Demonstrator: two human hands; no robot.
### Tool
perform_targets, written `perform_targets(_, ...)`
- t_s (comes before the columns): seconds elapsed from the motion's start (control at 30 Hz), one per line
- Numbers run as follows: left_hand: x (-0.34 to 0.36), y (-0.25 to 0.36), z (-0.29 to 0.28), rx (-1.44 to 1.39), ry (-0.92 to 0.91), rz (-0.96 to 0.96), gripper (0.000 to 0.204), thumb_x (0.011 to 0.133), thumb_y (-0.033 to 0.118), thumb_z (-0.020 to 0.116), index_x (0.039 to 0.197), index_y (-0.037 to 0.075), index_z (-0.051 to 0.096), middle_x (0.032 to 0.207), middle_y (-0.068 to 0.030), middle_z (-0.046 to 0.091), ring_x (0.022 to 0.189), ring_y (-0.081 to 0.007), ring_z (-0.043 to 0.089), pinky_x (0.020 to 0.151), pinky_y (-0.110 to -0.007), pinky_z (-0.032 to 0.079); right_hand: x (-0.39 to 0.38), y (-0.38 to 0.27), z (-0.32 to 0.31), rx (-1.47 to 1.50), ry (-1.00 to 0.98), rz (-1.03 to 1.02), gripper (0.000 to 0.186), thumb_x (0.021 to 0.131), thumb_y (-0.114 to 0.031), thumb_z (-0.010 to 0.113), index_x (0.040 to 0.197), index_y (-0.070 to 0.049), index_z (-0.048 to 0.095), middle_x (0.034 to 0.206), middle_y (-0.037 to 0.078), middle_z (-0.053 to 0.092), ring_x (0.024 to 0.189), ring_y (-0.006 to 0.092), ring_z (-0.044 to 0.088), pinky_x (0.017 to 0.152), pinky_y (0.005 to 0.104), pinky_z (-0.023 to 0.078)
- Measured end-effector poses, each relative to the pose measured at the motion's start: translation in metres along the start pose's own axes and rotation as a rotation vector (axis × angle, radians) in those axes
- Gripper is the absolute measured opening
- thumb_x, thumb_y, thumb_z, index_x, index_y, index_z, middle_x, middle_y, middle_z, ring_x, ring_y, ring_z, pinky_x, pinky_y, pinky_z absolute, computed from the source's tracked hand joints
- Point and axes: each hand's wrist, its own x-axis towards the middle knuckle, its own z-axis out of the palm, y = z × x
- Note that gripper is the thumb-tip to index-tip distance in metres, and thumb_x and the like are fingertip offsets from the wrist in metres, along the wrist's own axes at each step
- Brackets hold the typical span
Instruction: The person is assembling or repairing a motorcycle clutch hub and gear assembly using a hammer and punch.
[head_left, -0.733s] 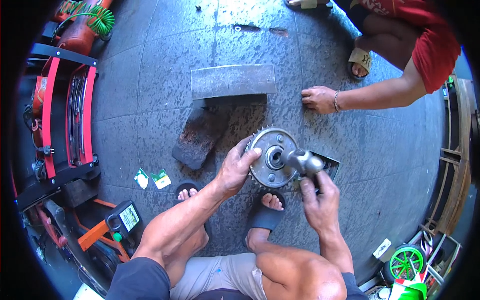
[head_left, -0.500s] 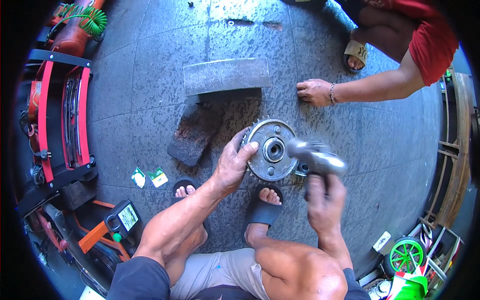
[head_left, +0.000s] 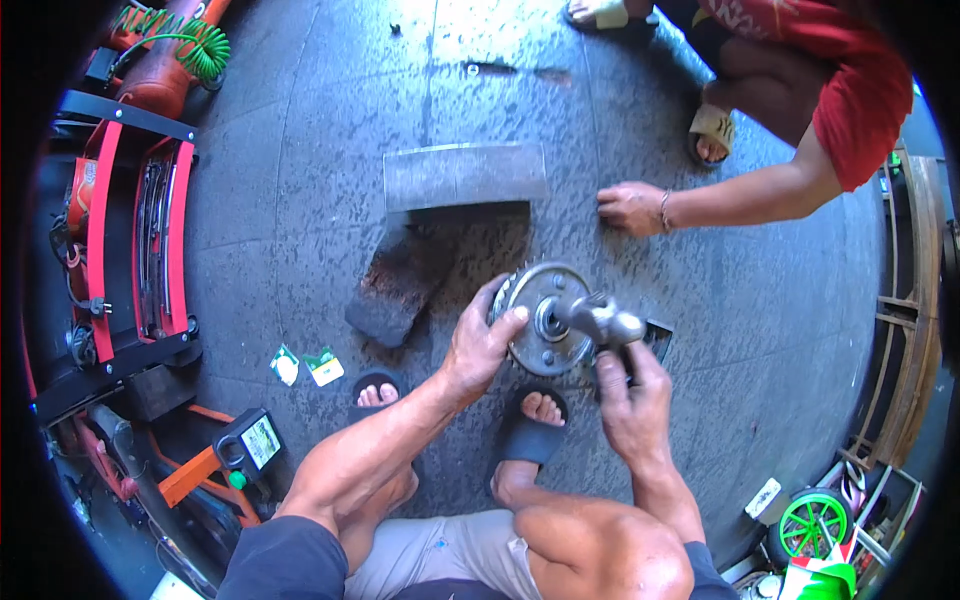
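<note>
My left hand (head_left: 480, 345) grips a toothed metal sprocket (head_left: 548, 356) by its left rim, thumb on the face, holding it tilted above the floor. A round hub with a central bore sits at its middle. In my right hand (head_left: 636, 400) is a ball-peen hammer (head_left: 608, 322), gripped by the handle just below the head. The hammer head is at the hub's right side and partly covers it; contact cannot be made out. Behind my right hand, a squarish metal piece (head_left: 658, 340) shows only in part.
A dark, worn block (head_left: 392, 290) and a grey metal block (head_left: 465, 175) lie ahead on the floor. A co-worker's hand (head_left: 630, 208) rests on the floor at right. A red-black tool rack (head_left: 95, 250) stands left, a green wheel (head_left: 812, 523) lower right. Two small packets (head_left: 323, 367) lie near my feet.
The hammer and my right hand have moved left, bringing the head over the hub's right side. The sprocket is turned more edge-on. The whole view has shifted slightly.
</note>
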Motion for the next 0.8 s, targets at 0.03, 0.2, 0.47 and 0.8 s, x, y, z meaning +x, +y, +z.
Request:
perform_targets(0.03, 0.005, 0.002, 0.0, -0.126, -0.004, -0.007, 0.069, 0.095, 0.028, 0.068, 0.147, -0.009, 0.041, 0.136, -0.0175, 0.058, 0.126, -0.0223, 0.055, 0.111, -0.035, 0.041, 0.003, -0.004, -0.005, 0.089, 0.0, 0.06, 0.025, 0.098, -0.016, 0.063, 0.114, 0.003, 0.063, 0.095, 0.021, 0.068, 0.082, 0.0367, 0.067, 0.075, 0.0428, 0.053)
perform_targets(0.2, 0.005, 0.015, 0.004, -0.173, -0.006, 0.004, 0.068, 0.095, 0.028, 0.068, 0.146, -0.009, 0.042, 0.135, -0.0168, 0.059, 0.125, -0.0215, 0.055, 0.11, -0.035, 0.042, 0.0, -0.006, -0.008, -0.078, -0.1, -0.04, 0.023, 0.097, -0.013, 0.063, 0.113, 0.003, 0.063, 0.094, 0.021, 0.068, 0.08, 0.0378, 0.067, 0.072, 0.0451, 0.052)
perform_targets(0.47, 0.008, 0.01, -0.002, -0.322, -0.059, -0.035, 0.07, 0.095, 0.031, 0.068, 0.146, -0.009, 0.042, 0.134, -0.0153, 0.059, 0.123, -0.0203, 0.056, 0.109, -0.035, 0.042, 0.001, -0.007, -0.012, 0.051, -0.005, 0.018, 0.021, 0.097, -0.011, 0.06, 0.114, 0.002, 0.064, 0.093, 0.019, 0.068, 0.083, 0.0331, 0.069, 0.074, 0.0433, 0.052)
perform_targets(0.8, 0.005, 0.011, 0.001, -0.253, -0.03, -0.061, 0.071, 0.094, 0.028, 0.068, 0.147, -0.01, 0.04, 0.137, -0.0181, 0.057, 0.127, -0.0228, 0.054, 0.112, -0.036, 0.04, 0.01, -0.002, 0.003, -0.061, -0.029, -0.104, 0.022, 0.096, -0.012, 0.063, 0.114, 0.002, 0.064, 0.094, 0.021, 0.066, 0.081, 0.0371, 0.068, 0.071, 0.0434, 0.052)
